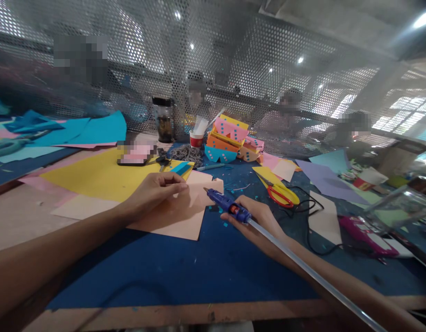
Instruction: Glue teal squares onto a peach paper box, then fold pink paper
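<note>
My right hand [256, 220] grips a blue glue gun [227, 205] with a long clear glue stick [313, 274] running back over my forearm. Its nozzle points left, close to the edge of a pale pink paper sheet [180, 216]. My left hand [157, 189] rests on that sheet with its fingers curled, pinching a small fold of pink paper [199, 186]. Both hands are over a dark blue sheet [185, 267] on the wooden table [22, 216].
Red and yellow scissors [280, 192] and a black cord [308, 216] lie right of my right hand. A yellow sheet [98, 177], a phone [137, 154], a dark jar [163, 120], a paper cup [196, 138] and coloured paper models [230, 140] stand behind. A perforated metal screen [233, 69] backs the table, people beyond it.
</note>
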`<state>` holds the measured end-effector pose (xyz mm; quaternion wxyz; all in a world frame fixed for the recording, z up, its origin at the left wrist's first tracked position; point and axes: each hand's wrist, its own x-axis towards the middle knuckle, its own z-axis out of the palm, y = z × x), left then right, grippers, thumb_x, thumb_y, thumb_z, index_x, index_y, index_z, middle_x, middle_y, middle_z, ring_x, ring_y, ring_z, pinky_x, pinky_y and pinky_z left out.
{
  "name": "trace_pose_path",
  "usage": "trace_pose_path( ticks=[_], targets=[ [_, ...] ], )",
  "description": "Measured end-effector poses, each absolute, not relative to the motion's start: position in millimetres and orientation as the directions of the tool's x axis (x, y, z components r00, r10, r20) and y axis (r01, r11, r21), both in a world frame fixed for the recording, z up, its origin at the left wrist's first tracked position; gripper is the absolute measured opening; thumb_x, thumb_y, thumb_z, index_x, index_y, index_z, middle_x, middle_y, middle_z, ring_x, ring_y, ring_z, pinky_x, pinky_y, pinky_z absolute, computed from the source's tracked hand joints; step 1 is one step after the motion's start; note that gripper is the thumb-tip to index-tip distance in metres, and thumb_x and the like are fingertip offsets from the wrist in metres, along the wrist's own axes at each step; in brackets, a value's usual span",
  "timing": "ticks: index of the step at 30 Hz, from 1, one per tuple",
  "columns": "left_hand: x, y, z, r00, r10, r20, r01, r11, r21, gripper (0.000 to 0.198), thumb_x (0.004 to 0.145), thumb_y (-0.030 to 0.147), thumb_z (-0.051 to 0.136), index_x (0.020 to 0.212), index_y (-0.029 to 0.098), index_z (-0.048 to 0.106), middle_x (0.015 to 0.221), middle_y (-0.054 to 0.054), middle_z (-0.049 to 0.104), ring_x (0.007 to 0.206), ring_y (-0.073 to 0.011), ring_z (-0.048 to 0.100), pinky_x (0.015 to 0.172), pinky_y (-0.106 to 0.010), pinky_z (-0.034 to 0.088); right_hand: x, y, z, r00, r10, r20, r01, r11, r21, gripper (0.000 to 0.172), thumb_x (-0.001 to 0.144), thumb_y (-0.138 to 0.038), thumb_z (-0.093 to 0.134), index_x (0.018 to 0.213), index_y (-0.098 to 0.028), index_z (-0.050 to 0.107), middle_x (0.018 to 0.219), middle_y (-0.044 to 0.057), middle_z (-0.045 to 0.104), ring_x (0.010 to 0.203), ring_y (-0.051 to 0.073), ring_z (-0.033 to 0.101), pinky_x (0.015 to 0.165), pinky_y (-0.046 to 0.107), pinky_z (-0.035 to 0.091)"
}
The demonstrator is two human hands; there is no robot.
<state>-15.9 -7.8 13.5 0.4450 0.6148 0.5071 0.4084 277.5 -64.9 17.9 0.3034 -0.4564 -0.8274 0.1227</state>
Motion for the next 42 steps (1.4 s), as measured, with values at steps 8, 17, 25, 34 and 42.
trace_pose_path(
  ticks=[8, 17, 25, 34, 42],
  targets=[
    [-15.0, -8.8, 15.4, 0.158, 0.986, 0.06, 0.258, -0.1, 0.961, 0.028, 0.073, 0.046, 0.082, 0.082, 0.021, 0.074, 0.073, -0.001, 0.071, 0.063, -0.0152, 0.064, 0.055, -0.022, 0.048, 278.6, -61.7, 12.8, -0.385, 0.836, 0.391, 0.71, 0.539, -0.453, 0.032, 0.096, -0.048, 0.065, 0.081, -0.022, 0.056, 0.077, -0.001, 0.063, 0.066, 0.014, 0.059, 0.061, 0.025, 0.037],
    [-15.3, -8.4, 14.1, 0.153, 0.986, 0.068, 0.279, -0.11, 0.954, 0.03, 0.073, 0.048, 0.081, 0.083, 0.02, 0.075, 0.071, -0.001, 0.07, 0.062, -0.0156, 0.063, 0.054, -0.021, 0.047, 278.7, -63.9, 14.9, -0.389, 0.838, 0.382, 0.725, 0.534, -0.434, 0.037, 0.096, -0.055, 0.063, 0.081, -0.022, 0.055, 0.075, -0.002, 0.062, 0.063, 0.014, 0.057, 0.06, 0.025, 0.036],
    [-14.8, -7.8, 15.2, 0.147, 0.987, 0.062, 0.281, -0.101, 0.954, 0.027, 0.07, 0.045, 0.083, 0.08, 0.021, 0.075, 0.068, 0.001, 0.069, 0.06, -0.014, 0.061, 0.053, -0.02, 0.045, 279.6, -62.6, 13.8, -0.391, 0.837, 0.382, 0.751, 0.531, -0.393, 0.035, 0.098, -0.051, 0.062, 0.08, -0.022, 0.053, 0.074, -0.001, 0.062, 0.063, 0.014, 0.057, 0.058, 0.024, 0.034],
    [-16.7, -6.7, 12.2, 0.137, 0.989, 0.055, 0.279, -0.092, 0.956, 0.029, 0.072, 0.048, 0.083, 0.082, 0.022, 0.075, 0.071, 0.0, 0.07, 0.061, -0.0136, 0.061, 0.053, -0.02, 0.045, 280.0, -62.4, 10.8, -0.388, 0.835, 0.391, 0.757, 0.53, -0.381, 0.036, 0.097, -0.051, 0.063, 0.08, -0.022, 0.051, 0.074, -0.002, 0.06, 0.063, 0.014, 0.055, 0.059, 0.025, 0.033],
    [-16.6, -5.5, 13.1, 0.147, 0.987, 0.064, 0.294, -0.106, 0.95, 0.029, 0.072, 0.047, 0.083, 0.082, 0.021, 0.075, 0.072, 0.0, 0.07, 0.064, -0.0143, 0.062, 0.055, -0.02, 0.044, 280.6, -63.0, 13.8, -0.414, 0.828, 0.379, 0.73, 0.551, -0.405, 0.031, 0.099, -0.047, 0.06, 0.082, -0.022, 0.052, 0.076, -0.001, 0.059, 0.066, 0.015, 0.056, 0.061, 0.025, 0.035]
  ],
)
